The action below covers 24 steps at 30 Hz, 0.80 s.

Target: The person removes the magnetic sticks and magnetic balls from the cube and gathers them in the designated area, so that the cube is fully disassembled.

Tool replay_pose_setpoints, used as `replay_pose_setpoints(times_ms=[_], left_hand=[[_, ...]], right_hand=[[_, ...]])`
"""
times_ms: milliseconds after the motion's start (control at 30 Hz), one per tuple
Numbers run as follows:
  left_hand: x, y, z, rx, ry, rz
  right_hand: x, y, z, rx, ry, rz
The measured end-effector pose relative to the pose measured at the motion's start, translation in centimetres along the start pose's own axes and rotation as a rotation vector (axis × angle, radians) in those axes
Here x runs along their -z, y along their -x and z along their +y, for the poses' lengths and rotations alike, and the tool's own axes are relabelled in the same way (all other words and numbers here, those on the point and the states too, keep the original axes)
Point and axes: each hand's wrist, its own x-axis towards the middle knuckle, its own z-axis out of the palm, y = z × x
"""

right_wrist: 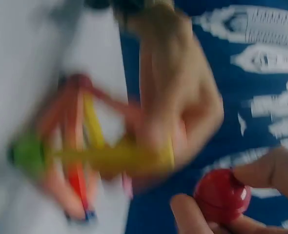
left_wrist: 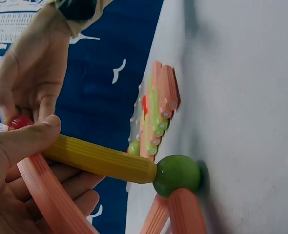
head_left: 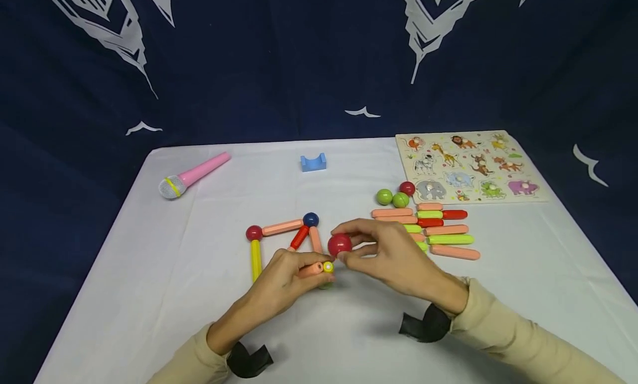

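Observation:
My right hand (head_left: 399,259) pinches a red ball (head_left: 340,244) between thumb and fingers, just above and right of the left fingertips. Upright between the thumb and fingers of my left hand (head_left: 281,278) are the top ends of a yellow ribbed stick (left_wrist: 102,158) and a salmon stick (left_wrist: 56,200). The yellow stick's lower end joins a green ball (left_wrist: 177,175) on the table. Other parts of this ball-and-stick frame stand beyond the left hand: a blue ball (head_left: 310,219), a dark red ball (head_left: 254,233) and a red stick (head_left: 299,237). The right wrist view is blurred.
Loose salmon, lime and red sticks (head_left: 451,240) lie in rows right of the frame, partly behind my right hand. Behind them are two green balls (head_left: 384,196), a red ball (head_left: 407,188) and an animal puzzle board (head_left: 471,165). A pink microphone (head_left: 199,172) and blue block (head_left: 313,163) lie farther back.

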Motion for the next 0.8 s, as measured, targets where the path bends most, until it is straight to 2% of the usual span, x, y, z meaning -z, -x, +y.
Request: replay_pose_setpoints(times_ms=[100, 200, 267, 333, 433, 567, 700, 800], left_hand=[[0.1, -0.1, 0.1, 0.021, -0.044, -0.017], [0.2, -0.1, 0.3, 0.042, -0.086, -0.019], [0.1, 0.0, 0.2, 0.047, -0.098, -0.016], [0.0, 0.1, 0.1, 0.035, -0.097, -0.003], [-0.2, 0.2, 0.0, 0.034, -0.08, -0.007], [-0.4, 0.3, -0.2, 0.058, -0.077, -0.027], [-0.4, 0.2, -0.4, 0.07, -0.1, -0.031], [-0.2, 0.1, -0.5, 0.062, -0.103, -0.028]], right_hand=[[3.1, -1.4, 1.6, -0.016, 0.152, 0.096], [6.8, -3.8, 4.3, -0.09, 0.316, 0.164], [8.6, -5.4, 6.5, -0.165, 0.375, 0.167], [9.7, -6.9, 8.7, -0.232, 0.408, 0.132], [10.2, -8.5, 11.4, -0.26, 0.444, 0.08], [9.9, -9.5, 13.4, -0.287, 0.477, 0.02], [9.6, -9.9, 13.9, -0.316, 0.49, 0.001], [9.6, -9.7, 13.4, -0.309, 0.486, 0.042]])
